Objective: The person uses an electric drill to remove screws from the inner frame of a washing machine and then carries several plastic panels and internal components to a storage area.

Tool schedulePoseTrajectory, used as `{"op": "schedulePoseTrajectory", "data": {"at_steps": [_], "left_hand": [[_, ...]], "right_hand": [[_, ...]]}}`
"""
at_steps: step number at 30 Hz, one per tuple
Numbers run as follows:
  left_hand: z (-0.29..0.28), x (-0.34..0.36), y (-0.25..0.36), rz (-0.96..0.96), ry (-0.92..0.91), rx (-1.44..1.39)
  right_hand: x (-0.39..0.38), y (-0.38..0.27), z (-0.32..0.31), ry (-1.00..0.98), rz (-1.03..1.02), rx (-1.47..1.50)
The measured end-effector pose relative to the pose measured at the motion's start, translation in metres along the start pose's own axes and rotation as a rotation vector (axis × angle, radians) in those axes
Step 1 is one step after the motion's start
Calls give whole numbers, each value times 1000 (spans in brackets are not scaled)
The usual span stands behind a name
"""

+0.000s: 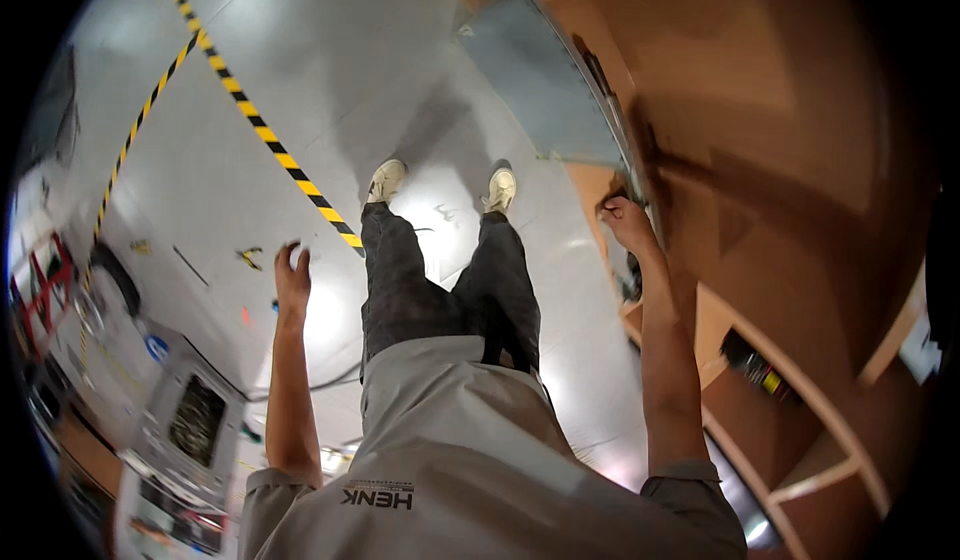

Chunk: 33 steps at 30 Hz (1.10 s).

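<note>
My left hand (292, 276) hangs over the grey floor on the left, its fingers loosely bent and apart, with nothing in it. On the other side my right hand (627, 224) is at the edge of the brown wooden cabinet (690, 210), near the lower corner of a flat grey panel (545, 75). The fingers of that hand are curled together beside a small dark spot. What they hold, if anything, is too small to make out. Between my arms are my dark trousers (410, 270) and light shoes (500, 190) on the floor.
Yellow-and-black tape (255, 120) runs across the floor. To the left lie a yellow-and-black tool (250, 258) and a thin dark rod (190, 266), near a grey machine (195, 415) with a window. A dark brush-like item (750, 360) sits in a wooden compartment at right.
</note>
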State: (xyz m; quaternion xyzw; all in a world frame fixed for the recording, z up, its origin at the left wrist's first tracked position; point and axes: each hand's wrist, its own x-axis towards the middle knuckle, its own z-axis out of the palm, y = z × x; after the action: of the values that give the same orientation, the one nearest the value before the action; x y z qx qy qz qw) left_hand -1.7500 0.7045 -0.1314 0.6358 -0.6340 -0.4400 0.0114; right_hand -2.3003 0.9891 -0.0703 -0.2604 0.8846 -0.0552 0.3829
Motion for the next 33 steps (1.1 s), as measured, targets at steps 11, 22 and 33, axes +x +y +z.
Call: {"op": "schedulePoseTrajectory", "data": {"at_steps": [11,22,33], "left_hand": [[258,-529,-134,-1079,-178,15],[316,-396,4,-923,-64,-397],[264,-313,23,-777,-57,-518]], "right_hand": [[321,39,-2,92,-78,-250],[304,28,72,45,-286,-172],[184,-84,307,119,-260,-299]]}}
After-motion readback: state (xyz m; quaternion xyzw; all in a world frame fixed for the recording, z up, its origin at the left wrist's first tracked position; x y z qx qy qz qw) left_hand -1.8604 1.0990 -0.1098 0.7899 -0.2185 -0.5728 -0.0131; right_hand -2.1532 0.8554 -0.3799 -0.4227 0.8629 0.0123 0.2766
